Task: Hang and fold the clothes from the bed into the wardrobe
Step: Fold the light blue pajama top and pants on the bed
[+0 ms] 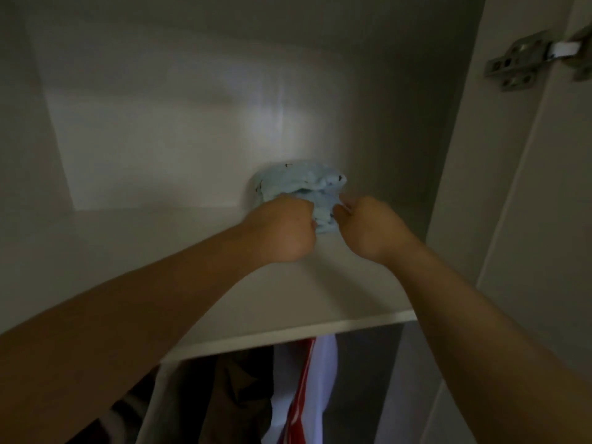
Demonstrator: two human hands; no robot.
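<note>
A folded light blue garment [299,182] with small dark marks rests against the back wall of the wardrobe's upper shelf [320,299]. Both my arms reach deep into the shelf. My left hand [282,230] is closed on the garment's left front edge. My right hand [368,227] is closed on its right front edge. My fingers are hidden behind the backs of my hands.
Below the shelf hang several clothes: a white garment [323,379] with a red striped part [298,402] and dark ones [237,389] to its left. The wardrobe's right side panel [464,187] and an open door with a metal hinge [525,59] stand at right.
</note>
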